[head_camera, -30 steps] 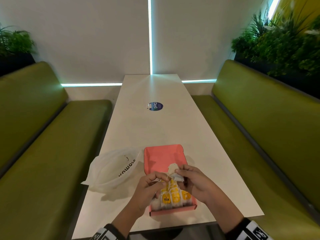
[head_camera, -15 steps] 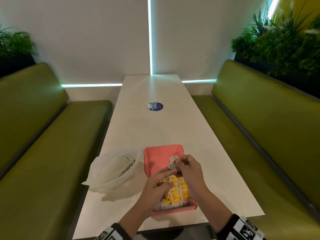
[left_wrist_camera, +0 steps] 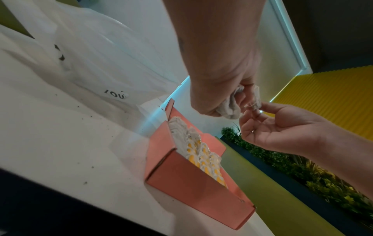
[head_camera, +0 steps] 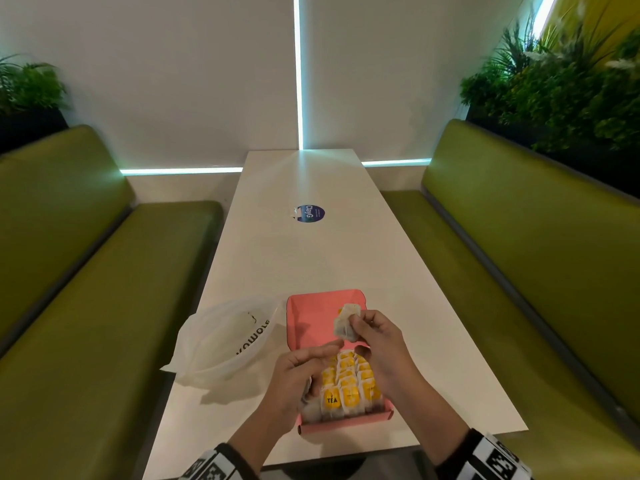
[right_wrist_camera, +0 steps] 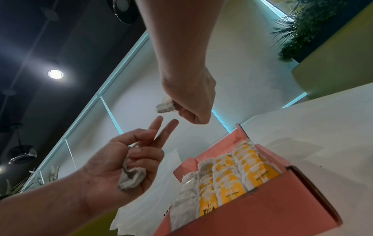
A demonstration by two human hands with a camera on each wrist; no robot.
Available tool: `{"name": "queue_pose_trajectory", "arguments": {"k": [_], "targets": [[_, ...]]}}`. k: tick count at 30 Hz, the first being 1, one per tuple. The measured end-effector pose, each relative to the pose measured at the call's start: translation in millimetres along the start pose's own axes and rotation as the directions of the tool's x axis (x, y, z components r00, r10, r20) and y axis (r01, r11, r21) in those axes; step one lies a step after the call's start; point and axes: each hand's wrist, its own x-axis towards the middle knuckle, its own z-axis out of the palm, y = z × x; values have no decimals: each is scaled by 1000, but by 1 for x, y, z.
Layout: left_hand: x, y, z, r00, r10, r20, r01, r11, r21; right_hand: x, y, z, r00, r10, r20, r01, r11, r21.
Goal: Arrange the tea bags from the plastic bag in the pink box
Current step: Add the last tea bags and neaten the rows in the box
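The pink box (head_camera: 346,424) lies open near the table's front edge, its lid (head_camera: 311,317) flat behind it. Rows of tea bags with yellow tags (head_camera: 349,386) fill its near half. My right hand (head_camera: 367,332) pinches one white tea bag (head_camera: 346,323) above the lid; the right wrist view shows that tea bag (right_wrist_camera: 165,106) at the fingertips. My left hand (head_camera: 304,368) hovers over the box's left side, index and middle fingers straight, the other fingers curled round a crumpled tea bag (right_wrist_camera: 132,177). Left of the box lies the translucent plastic bag (head_camera: 225,337).
The long white table (head_camera: 311,258) carries a round blue sticker (head_camera: 310,213) further back. Green benches run along the left side (head_camera: 104,271) and the right side (head_camera: 519,254). Plants stand behind both benches.
My right hand has drawn one tea bag up and away from my left hand, toward the lid. The left hand has stayed over the box's left side.
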Motion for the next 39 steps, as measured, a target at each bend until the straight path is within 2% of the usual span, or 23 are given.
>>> {"name": "queue_pose_trajectory", "arguments": {"k": [2, 12, 14, 19, 23, 26, 30, 36, 39], "targets": [[-1, 4, 0, 1000, 11, 5, -11, 999, 51, 1, 1, 0, 1000, 6, 12, -6, 1000, -30], [7, 11, 9, 977, 132, -170, -112, 986, 123, -3, 1, 2, 991, 67, 113, -41, 975, -218], [9, 10, 8, 975, 125, -185, -104, 987, 124, -4, 0, 2, 988, 74, 135, -38, 967, -250], [8, 10, 6, 981, 97, -166, -76, 989, 126, -8, 0, 0, 982, 22, 190, 43, 943, -331], [8, 11, 3, 974, 83, -209, -60, 992, 115, -5, 0, -3, 983, 59, 176, 1, 947, -321], [9, 11, -1, 978, 83, -190, -67, 994, 86, -5, 0, -5, 984, 72, 164, -16, 947, -321], [5, 12, 0, 984, 111, -140, -93, 987, 130, -6, -2, -4, 985, 67, 157, -16, 952, -307], [7, 9, -1, 978, 109, -180, -89, 989, 117, -7, -2, -4, 988, 67, 141, -19, 948, -316], [7, 8, -2, 974, 168, -154, -134, 968, 211, -7, -2, -4, 991, 35, 132, 12, 942, -336]]}}
